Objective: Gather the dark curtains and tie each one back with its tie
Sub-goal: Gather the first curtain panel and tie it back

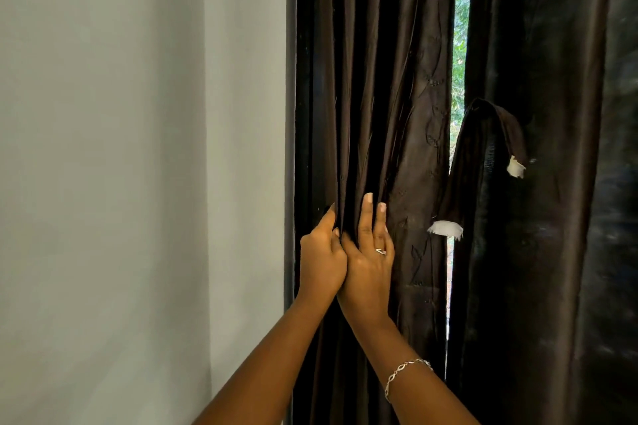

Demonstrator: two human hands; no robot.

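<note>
Two dark brown curtains hang over a window. The left curtain (386, 79) hangs in deep folds beside the wall. My left hand (321, 252) pinches a fold of it at its left side, the thumb pointing up. My right hand (371, 252) lies against the same folds just to the right, fingers straight and pointing up, touching the left hand. The right curtain (538, 252) hangs straight. A dark fabric tie (483, 148) with white ends is draped in a loop at the right curtain's inner edge.
A pale grey wall (138, 148) fills the left half of the view, ending at a dark window frame (290, 114). A narrow gap (461, 45) between the curtains shows green leaves outside.
</note>
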